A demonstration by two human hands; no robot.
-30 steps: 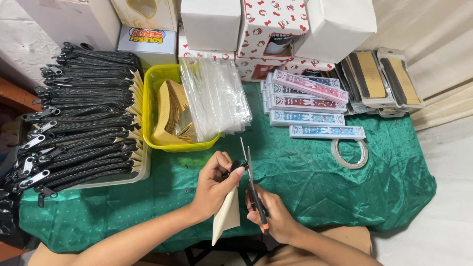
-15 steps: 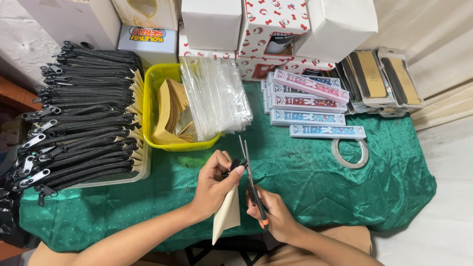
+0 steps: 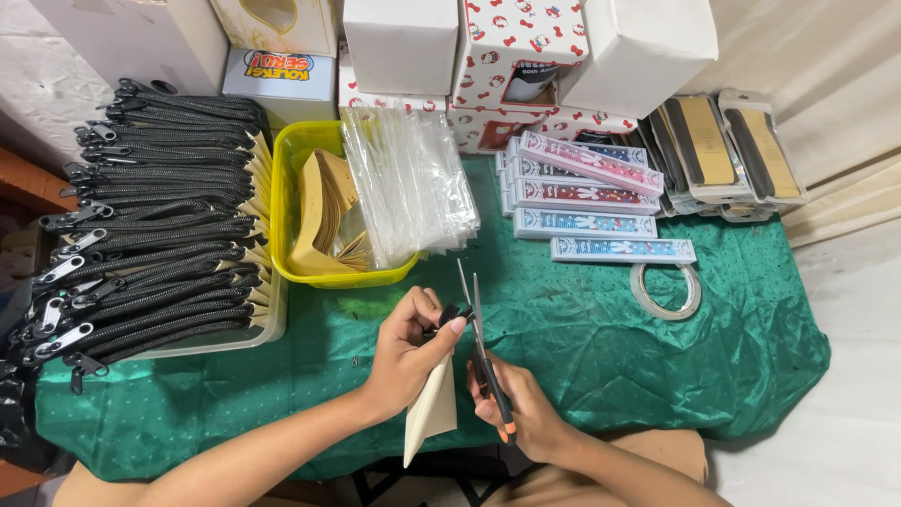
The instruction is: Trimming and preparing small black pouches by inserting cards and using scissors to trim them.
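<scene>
My left hand [image 3: 405, 352] pinches the black top end of a cream pouch [image 3: 432, 413] that hangs down toward me over the green cloth. Beside it, my right hand [image 3: 521, 408] grips orange-handled scissors [image 3: 479, 329]. Their blades point away from me and stand slightly apart right next to the black end of the pouch. Whether the blades touch the pouch I cannot tell.
A yellow basket [image 3: 291, 216] holds brown envelopes with clear plastic bags [image 3: 408, 183] across it. A tray of black-zippered pouches [image 3: 150, 244] sits left. Flat patterned boxes [image 3: 582, 197], a tape roll [image 3: 664, 289], packaged items [image 3: 723, 155] and cartons [image 3: 516, 56] lie behind on the green table [image 3: 610, 366].
The scissor blades have shifted slightly closer to the pouch's black end. My hands stay in nearly the same place.
</scene>
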